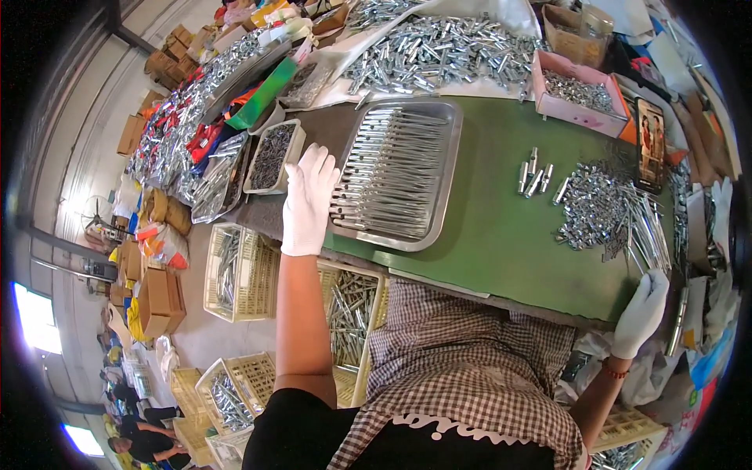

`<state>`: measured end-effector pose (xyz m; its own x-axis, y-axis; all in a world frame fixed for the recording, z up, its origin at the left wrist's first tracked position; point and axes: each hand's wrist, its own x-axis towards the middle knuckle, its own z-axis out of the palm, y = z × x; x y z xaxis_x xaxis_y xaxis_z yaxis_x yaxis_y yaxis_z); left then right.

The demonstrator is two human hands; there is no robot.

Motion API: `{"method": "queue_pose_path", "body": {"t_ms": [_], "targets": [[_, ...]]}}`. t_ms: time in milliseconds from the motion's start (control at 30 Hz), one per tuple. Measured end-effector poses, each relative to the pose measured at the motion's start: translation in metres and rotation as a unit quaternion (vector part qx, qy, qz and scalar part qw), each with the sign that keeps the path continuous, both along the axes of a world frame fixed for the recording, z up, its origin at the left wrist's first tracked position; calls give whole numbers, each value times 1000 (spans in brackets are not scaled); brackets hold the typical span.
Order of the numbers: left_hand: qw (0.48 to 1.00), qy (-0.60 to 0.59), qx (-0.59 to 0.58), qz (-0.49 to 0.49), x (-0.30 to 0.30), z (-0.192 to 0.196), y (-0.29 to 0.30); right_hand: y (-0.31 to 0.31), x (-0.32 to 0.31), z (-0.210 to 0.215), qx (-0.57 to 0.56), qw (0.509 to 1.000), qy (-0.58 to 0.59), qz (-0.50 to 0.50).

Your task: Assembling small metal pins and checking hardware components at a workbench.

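My left hand (308,200), in a white glove, rests flat on the left rim of a steel tray (446,168) filled with rows of long metal rods. My right hand (642,313), also in a white glove, is at the near right edge of the green table (493,227), fingers curled over the edge; whether it holds anything is not clear. A heap of small silvery metal parts (599,207) lies just beyond it. A few short metal cylinders (534,178) stand between the tray and the heap.
A big pile of metal pins (439,51) lies on white cloth at the back. A pink box of parts (576,94) and a phone (650,145) are at the right. Small trays of dark screws (270,157) and yellow crates of rods (239,270) sit at my left.
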<state>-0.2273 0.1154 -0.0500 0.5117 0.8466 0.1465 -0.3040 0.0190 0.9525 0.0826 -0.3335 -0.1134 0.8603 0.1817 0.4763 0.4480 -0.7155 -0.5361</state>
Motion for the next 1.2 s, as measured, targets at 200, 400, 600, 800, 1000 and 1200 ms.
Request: {"method": "queue_pose_path", "body": {"t_ms": [200, 400, 600, 800, 1000, 1200], "targets": [[989, 68, 62, 120, 5, 10, -1, 8, -9, 8, -1, 1000, -14, 2], [803, 329, 494, 65, 91, 39, -107, 14, -16, 13, 19, 999, -26, -12], [726, 364, 582, -33, 184, -13, -125, 14, -19, 18, 58, 997, -44, 32], [725, 435, 533, -41, 196, -14, -121, 1, -25, 30, 112, 985, 34, 129], [757, 353, 550, 0, 185, -2, -148, -6, -31, 39, -35, 978, -15, 205], [779, 257, 516, -247, 164, -8, -237, 5, -36, 46, -68, 972, -30, 224]]}}
